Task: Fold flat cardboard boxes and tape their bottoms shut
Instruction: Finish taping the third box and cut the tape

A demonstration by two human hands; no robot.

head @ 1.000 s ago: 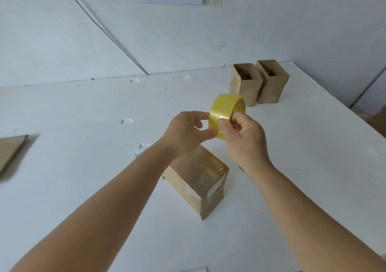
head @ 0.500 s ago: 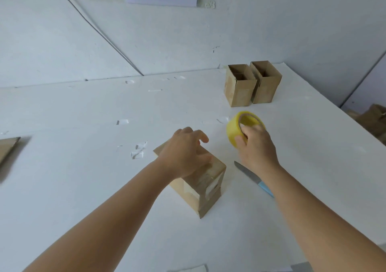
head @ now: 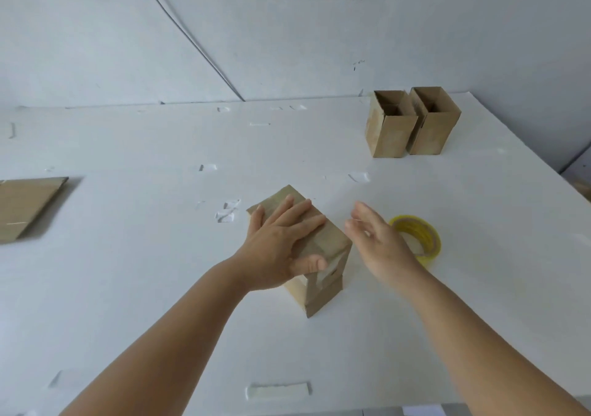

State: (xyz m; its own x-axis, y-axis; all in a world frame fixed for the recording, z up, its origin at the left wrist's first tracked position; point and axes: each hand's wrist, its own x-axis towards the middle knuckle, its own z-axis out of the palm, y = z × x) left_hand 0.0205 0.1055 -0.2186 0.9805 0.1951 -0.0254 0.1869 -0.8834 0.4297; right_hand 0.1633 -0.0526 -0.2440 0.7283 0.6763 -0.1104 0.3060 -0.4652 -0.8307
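Now press the spread left hand (head: 281, 239) flat on the box (head: 319, 255) — open right hand (head: 380, 239) beside, smoothing tape down.

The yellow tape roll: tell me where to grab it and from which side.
The tape roll lies flat on the table with its hole facing up, beside the right hand. Come from above, probably with thumb outside the ring and fingers inside the hole, pinching the near wall.
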